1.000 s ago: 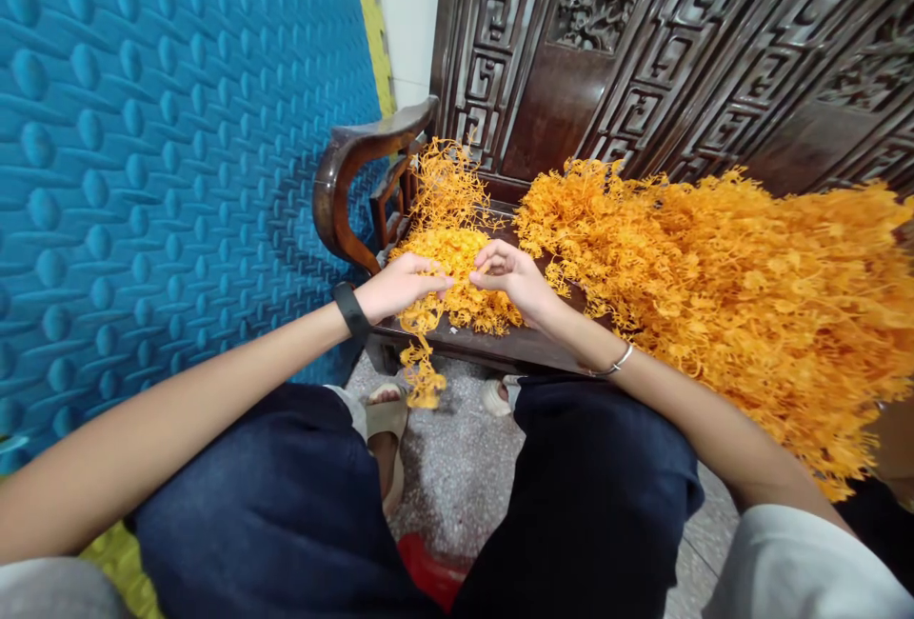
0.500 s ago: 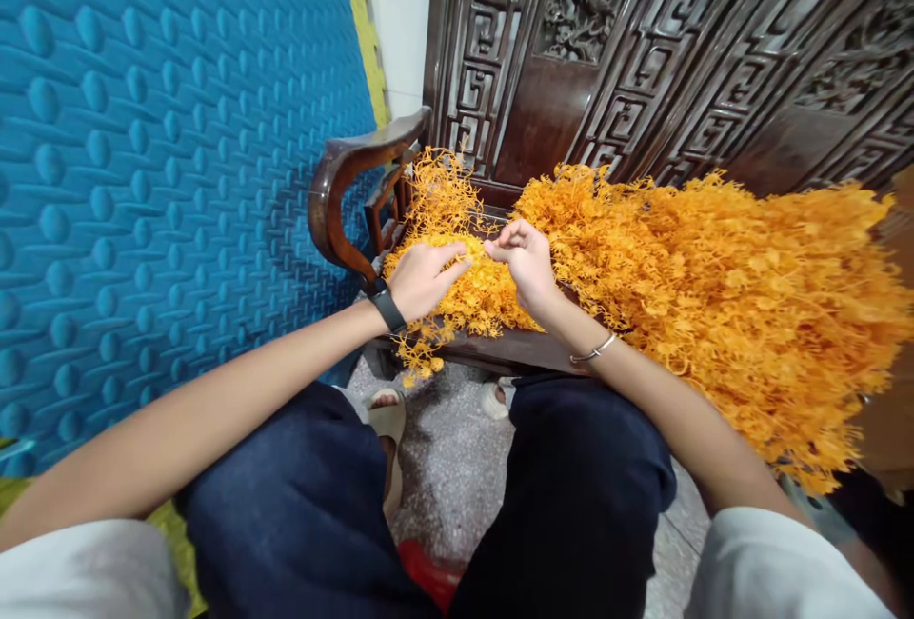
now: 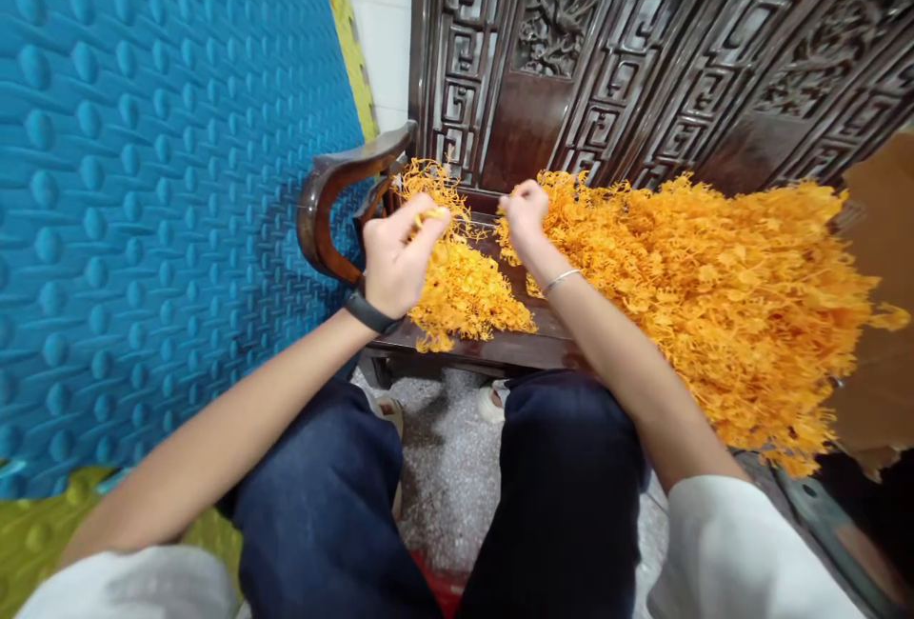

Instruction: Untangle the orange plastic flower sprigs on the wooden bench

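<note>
My left hand (image 3: 397, 255) is raised over the left side of the bench, its fingers curled around a yellow-orange artificial flower piece (image 3: 427, 215). Below it lies a small heap of yellow-orange artificial flowers (image 3: 475, 298), with thin, bare-looking orange stems (image 3: 432, 183) behind. At the near-left edge of a large mass of orange artificial flower sprays (image 3: 714, 305), my right hand (image 3: 526, 211) is closed with the fingertips drawn together. It is slightly blurred, and what it pinches, if anything, cannot be made out.
The dark wooden bench (image 3: 549, 345) has a curved armrest (image 3: 314, 209) at left and a carved back (image 3: 532, 119). A blue textured mat (image 3: 143, 171) stands at left. Cardboard (image 3: 882, 286) is at right. Something red (image 3: 443, 586) shows on the floor between my legs.
My hands, close together over the small heap before, have moved apart. The left has come up and left, turned, with a flower piece in its grip; the right has risen and its fingers have closed.
</note>
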`<action>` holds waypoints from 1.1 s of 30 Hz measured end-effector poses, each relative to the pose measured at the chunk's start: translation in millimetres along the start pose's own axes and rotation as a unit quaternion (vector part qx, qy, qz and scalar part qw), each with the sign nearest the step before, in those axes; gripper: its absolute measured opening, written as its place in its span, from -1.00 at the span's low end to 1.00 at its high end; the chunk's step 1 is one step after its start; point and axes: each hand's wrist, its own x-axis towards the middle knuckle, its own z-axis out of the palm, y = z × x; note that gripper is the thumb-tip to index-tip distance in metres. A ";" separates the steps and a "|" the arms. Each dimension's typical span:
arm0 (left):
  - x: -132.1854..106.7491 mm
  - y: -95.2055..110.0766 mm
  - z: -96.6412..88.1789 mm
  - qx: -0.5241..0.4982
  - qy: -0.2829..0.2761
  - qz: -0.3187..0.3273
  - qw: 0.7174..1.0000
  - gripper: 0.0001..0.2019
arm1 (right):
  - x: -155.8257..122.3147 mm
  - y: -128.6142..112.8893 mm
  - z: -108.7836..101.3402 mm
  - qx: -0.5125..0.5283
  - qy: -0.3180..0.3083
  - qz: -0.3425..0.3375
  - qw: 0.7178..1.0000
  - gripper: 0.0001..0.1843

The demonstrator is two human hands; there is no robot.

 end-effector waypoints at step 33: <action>-0.3 -24.5 -20.5 -0.290 -0.242 -0.397 0.836 -0.62 | -97.1 -78.7 -49.1 0.059 -0.408 -0.208 0.887 -0.78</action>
